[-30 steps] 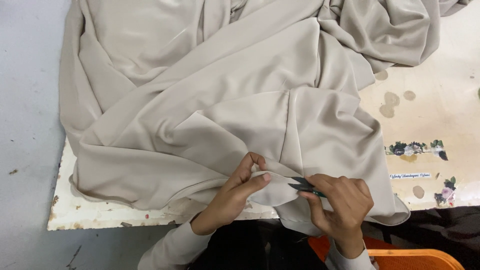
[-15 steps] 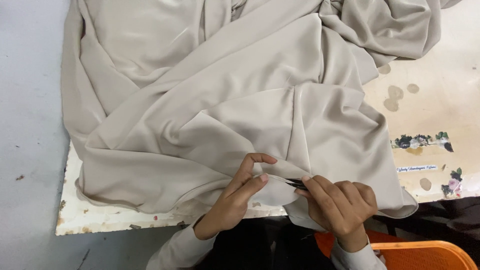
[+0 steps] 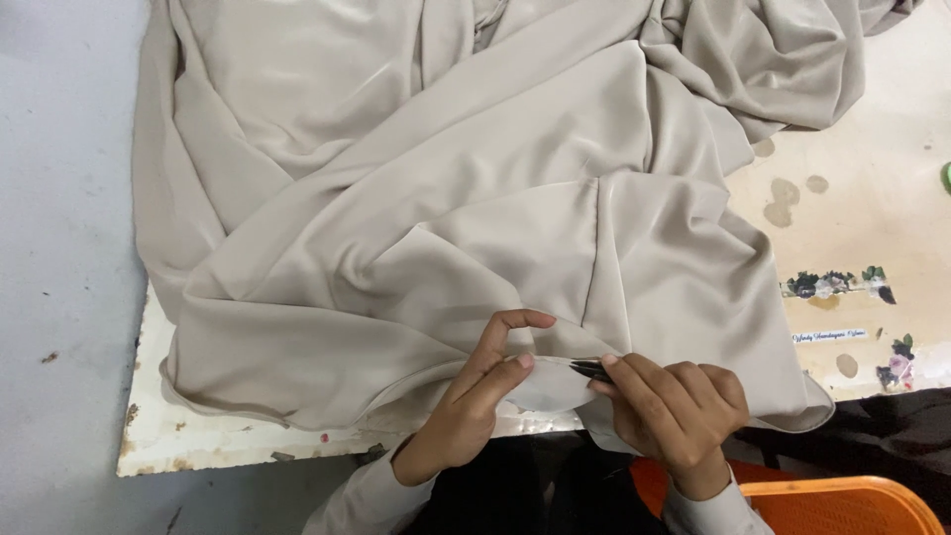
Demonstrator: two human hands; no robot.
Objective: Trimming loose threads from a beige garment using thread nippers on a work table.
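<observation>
Beige fabric (image 3: pixel 475 228) hem: our left hand (image 3: pixel 474 396) pinched it taut, right hand (image 3: pixel 674 411) gripped dark snips (image 3: pixel 591 370) mid-trim, next needing steady blade placement

The cloth (image 3: pixel 475 208) runs off the top edge and hides most of the table (image 3: pixel 872 228). The dark tool (image 3: pixel 590 371) shows only its tip; the rest sits inside the right hand (image 3: pixel 674 411). An orange seat (image 3: pixel 842 500) is cut by the bottom edge. The table's small flower stickers (image 3: pixel 837 285) are too small to read
</observation>
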